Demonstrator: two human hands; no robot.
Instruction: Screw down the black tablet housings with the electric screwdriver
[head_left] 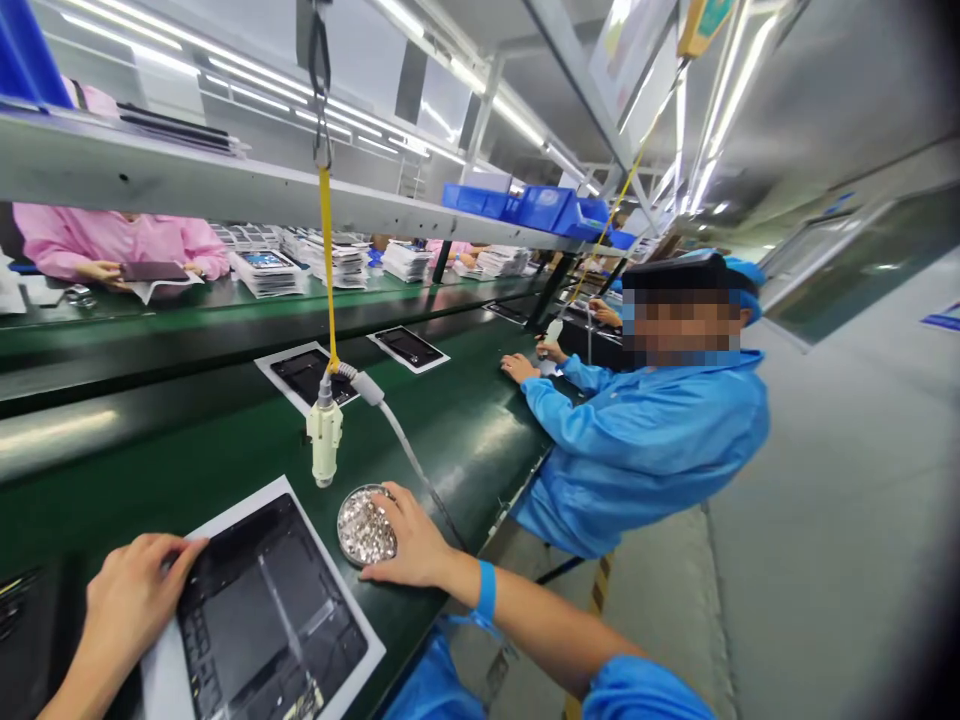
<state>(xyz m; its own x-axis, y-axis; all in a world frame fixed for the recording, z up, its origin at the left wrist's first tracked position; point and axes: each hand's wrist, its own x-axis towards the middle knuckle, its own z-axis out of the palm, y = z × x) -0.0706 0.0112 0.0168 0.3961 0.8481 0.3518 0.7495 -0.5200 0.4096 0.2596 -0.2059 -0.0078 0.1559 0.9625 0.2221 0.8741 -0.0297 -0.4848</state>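
My left hand (135,600) rests at the left edge of a black tablet casing (247,590), its fingers curled and its thumb on the casing's upper left corner. The casing lies open side up on a white sheet (367,645), with a ribbon cable running along its inside. To the right of it, my right hand (411,540) is closed around the right side of a round dish (366,525) full of small silvery parts, probably screws. Its fingertips reach over the rim and the thumb lies at the near side. Above the dish hangs a pale electric screwdriver (325,440) on a yellow cord.
The green bench (480,430) bears more black casings on sheets (409,347) farther back. A grey cable (409,450) drops behind my right hand. A co-worker in blue (645,430) sits at right. Blue bins (544,207) stand on the shelf; a person in pink (120,240) works opposite.
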